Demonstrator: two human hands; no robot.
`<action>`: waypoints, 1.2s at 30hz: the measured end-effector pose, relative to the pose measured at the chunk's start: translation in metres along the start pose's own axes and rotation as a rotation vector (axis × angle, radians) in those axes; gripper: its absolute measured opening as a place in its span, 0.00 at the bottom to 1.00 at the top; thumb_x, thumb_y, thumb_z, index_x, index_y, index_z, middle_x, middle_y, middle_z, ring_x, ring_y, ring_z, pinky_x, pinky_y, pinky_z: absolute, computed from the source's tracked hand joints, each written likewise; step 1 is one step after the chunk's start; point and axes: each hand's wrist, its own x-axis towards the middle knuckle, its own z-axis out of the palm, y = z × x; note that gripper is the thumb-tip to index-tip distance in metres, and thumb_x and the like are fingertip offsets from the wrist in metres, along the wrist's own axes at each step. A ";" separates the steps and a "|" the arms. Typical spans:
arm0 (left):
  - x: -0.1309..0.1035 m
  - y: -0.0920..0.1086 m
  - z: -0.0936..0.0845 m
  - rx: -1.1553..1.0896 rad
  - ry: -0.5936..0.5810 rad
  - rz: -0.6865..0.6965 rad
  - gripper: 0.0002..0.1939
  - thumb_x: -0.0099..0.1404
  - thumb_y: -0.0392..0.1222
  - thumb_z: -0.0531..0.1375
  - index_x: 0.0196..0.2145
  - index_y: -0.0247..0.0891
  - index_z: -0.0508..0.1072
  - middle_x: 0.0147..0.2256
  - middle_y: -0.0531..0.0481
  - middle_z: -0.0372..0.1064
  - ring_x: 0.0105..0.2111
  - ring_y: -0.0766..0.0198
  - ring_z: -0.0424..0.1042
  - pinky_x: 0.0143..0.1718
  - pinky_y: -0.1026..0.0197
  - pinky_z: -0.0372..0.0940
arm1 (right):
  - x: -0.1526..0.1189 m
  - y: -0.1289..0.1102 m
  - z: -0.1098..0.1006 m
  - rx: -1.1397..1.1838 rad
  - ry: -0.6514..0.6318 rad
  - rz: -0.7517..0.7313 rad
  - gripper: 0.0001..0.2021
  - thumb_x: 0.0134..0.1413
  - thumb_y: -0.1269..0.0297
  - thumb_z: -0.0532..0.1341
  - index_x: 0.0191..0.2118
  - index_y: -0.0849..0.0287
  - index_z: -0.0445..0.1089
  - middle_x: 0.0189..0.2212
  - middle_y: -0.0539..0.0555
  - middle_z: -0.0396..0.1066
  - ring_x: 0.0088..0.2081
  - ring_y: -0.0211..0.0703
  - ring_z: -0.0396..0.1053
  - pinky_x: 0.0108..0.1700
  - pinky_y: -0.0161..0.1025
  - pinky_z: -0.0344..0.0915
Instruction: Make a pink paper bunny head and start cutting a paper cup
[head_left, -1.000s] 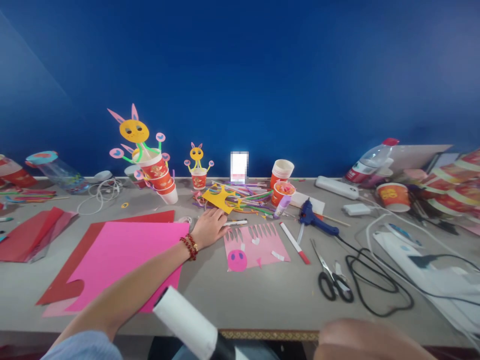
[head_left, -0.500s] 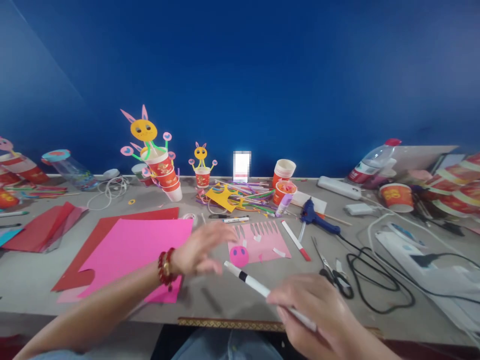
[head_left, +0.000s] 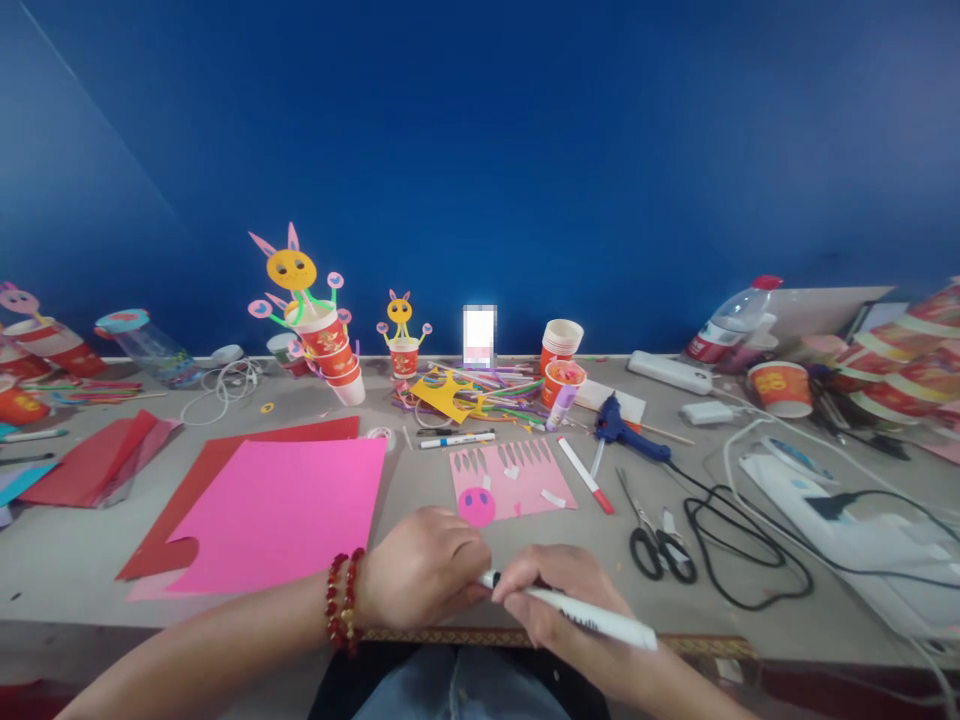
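A white marker (head_left: 600,618) lies slanted across my right hand (head_left: 562,592), whose fingers wrap round it near its black band. My left hand (head_left: 426,568), with red beads at the wrist, is closed round the marker's other end, so that tip is hidden. Both hands are close together above the table's front edge. Just beyond them, a pink round face cutout (head_left: 477,507) with two purple eyes overlaps a light pink sheet (head_left: 525,500) that has a row of cut or drawn leaf shapes. Left of my left hand lies a bright pink paper sheet (head_left: 292,500).
Scissors (head_left: 660,550), a red-capped marker (head_left: 585,475) and a blue glue gun (head_left: 630,435) with its black cable lie to the right. Paper-cup figures (head_left: 330,345), a cup stack (head_left: 561,340) and pipe cleaners (head_left: 510,385) stand or lie at the back. A power strip (head_left: 832,540) is far right.
My left hand has come down and right, from open to closed round the marker's end. My right hand has moved left and up with the marker.
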 end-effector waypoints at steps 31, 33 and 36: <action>-0.011 -0.013 0.039 -0.066 -0.143 -0.110 0.14 0.69 0.51 0.53 0.33 0.38 0.67 0.30 0.51 0.72 0.29 0.60 0.72 0.31 0.62 0.60 | -0.002 0.044 0.018 0.265 -0.023 0.267 0.20 0.60 0.47 0.57 0.41 0.60 0.73 0.23 0.50 0.70 0.19 0.32 0.60 0.20 0.28 0.58; -0.009 -0.015 0.040 -0.076 -0.124 -0.109 0.15 0.70 0.52 0.52 0.33 0.39 0.67 0.30 0.51 0.72 0.29 0.61 0.72 0.31 0.62 0.60 | 0.000 0.047 0.016 0.251 -0.025 0.280 0.21 0.60 0.46 0.57 0.41 0.60 0.73 0.23 0.50 0.70 0.18 0.31 0.60 0.19 0.28 0.57; -0.008 -0.018 0.040 -0.106 -0.108 -0.129 0.14 0.71 0.51 0.51 0.35 0.39 0.67 0.31 0.50 0.73 0.31 0.61 0.72 0.33 0.62 0.62 | 0.005 0.051 0.016 0.273 -0.033 0.334 0.21 0.59 0.44 0.56 0.41 0.60 0.72 0.24 0.49 0.70 0.16 0.30 0.58 0.18 0.27 0.55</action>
